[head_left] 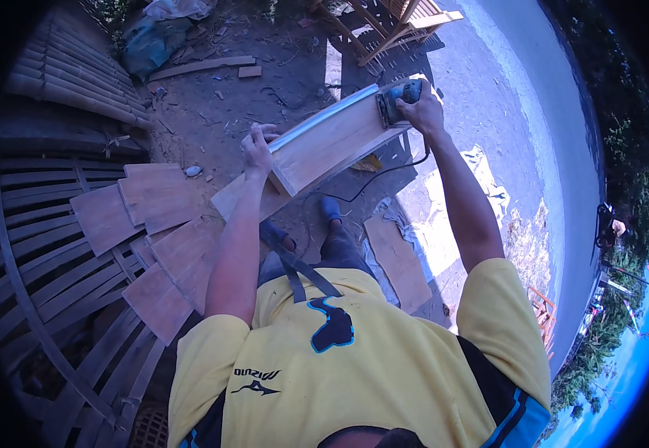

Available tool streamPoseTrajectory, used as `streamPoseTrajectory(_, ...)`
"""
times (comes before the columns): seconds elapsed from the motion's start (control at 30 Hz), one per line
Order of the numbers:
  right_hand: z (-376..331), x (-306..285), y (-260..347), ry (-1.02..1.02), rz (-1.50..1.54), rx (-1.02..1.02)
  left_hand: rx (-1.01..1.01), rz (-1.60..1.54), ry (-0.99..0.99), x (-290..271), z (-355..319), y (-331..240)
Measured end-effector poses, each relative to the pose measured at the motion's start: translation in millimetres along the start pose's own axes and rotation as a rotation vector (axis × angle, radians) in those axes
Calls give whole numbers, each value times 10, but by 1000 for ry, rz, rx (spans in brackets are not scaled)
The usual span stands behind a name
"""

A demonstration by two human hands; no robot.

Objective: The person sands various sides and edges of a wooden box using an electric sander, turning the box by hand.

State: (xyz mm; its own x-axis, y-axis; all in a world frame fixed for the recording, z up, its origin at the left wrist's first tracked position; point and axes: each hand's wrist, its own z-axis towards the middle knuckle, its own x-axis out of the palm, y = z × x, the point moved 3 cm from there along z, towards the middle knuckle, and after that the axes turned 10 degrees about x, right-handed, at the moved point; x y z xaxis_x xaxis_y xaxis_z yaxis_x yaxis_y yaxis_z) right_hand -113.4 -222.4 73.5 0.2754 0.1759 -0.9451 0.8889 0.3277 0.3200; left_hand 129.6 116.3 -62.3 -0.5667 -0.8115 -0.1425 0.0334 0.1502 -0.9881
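Observation:
A shallow wooden box [332, 153], like a drawer with raised sides, lies slanted in front of me. My right hand [424, 113] is closed around a dark teal power sander [395, 101], which sits inside the box at its far right end. From the sander a black cord [386, 172] loops back toward my feet. At the box's left end, my left hand [257, 149] grips the corner, its fingers curled at the edge and partly hidden. Bright light falls along the far side wall. Beneath the near left end a flat board [231, 196] shows.
Several thin wooden panels [164, 198] rest on a slatted bamboo bench [29, 257] at my left. Another panel [398, 261] lies on the ground to the right of my feet. A wooden chair [392, 26] stands beyond the box; wood strips [201, 69] lie far left. A paved road [563, 142] runs along the right.

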Motion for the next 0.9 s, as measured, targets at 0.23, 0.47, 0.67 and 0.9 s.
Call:
streamPoseTrajectory(0.23,-912,211,802,183,133,-541,-26,-83,-131,-81,-51,-6)
streamPoseTrajectory(0.47,-1382,306,1413,745,6,-1242,-23,-222,-254,-23,-55,7)
streamPoseTrajectory(0.67,-1533,361,1655,842,23,-1525,-65,-153,-310,-130,-80,123)
streamPoseTrajectory(0.9,-1406,244,1518,712,-14,-1352,-74,-258,-467,-140,-387,238)
